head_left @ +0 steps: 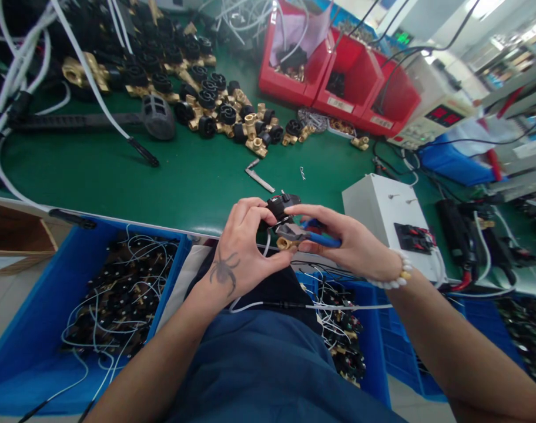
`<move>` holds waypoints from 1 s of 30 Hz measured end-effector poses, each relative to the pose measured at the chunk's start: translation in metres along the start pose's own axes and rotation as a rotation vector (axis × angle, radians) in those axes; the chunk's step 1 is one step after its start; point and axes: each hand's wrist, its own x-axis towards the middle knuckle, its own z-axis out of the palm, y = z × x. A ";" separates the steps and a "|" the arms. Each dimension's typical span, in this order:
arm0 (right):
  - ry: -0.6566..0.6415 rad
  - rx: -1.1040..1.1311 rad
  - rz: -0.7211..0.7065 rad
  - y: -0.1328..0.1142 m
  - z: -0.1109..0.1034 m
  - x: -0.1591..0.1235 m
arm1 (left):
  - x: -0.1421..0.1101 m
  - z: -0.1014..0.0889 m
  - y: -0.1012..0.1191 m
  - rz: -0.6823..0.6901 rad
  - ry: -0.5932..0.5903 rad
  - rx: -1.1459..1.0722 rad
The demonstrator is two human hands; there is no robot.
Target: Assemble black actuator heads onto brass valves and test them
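Observation:
Over the front edge of the green bench, my left hand (244,244) is closed around a brass valve (284,242) with a black actuator (282,205) on top and a white cable coming from it. My right hand (345,238) grips blue-handled pliers (323,239), their metal jaws at the joint between the black part and the brass body. Its fingers also touch the black part. Whether the jaws are closed on anything is too small to tell. Beyond the hands lie a bent metal strip (260,177) and a small wire clip (302,173).
Many brass valves (250,126) and a black mallet (157,117) lie at the back left. Red bins (351,106) stand behind. A white box (385,217) with switches sits right. Blue crates (171,282) of cabled parts are below the bench. White cables (91,76) hang at left.

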 end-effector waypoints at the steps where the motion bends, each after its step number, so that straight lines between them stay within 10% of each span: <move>1: 0.086 -0.056 0.004 -0.002 -0.002 -0.002 | 0.000 0.000 0.000 -0.004 0.000 -0.011; 6: 0.791 -0.322 0.011 0.002 -0.008 -0.015 | 0.002 0.000 -0.001 -0.037 -0.022 -0.055; 11: 0.255 -0.625 0.009 0.002 -0.012 -0.020 | 0.002 -0.001 0.000 -0.043 -0.016 -0.033; 16: 0.818 -0.484 0.033 -0.007 -0.009 -0.021 | 0.003 0.000 -0.001 -0.047 -0.018 -0.037; 22: 0.245 -0.646 -0.015 0.001 -0.011 -0.017 | 0.004 0.000 -0.002 -0.029 -0.016 -0.009; 27: 0.864 -0.451 0.017 -0.002 -0.012 -0.018 | 0.005 0.000 -0.001 -0.028 -0.025 -0.020; 30: 0.554 -0.532 0.054 0.003 -0.009 -0.018 | 0.005 0.000 -0.001 -0.034 -0.031 -0.005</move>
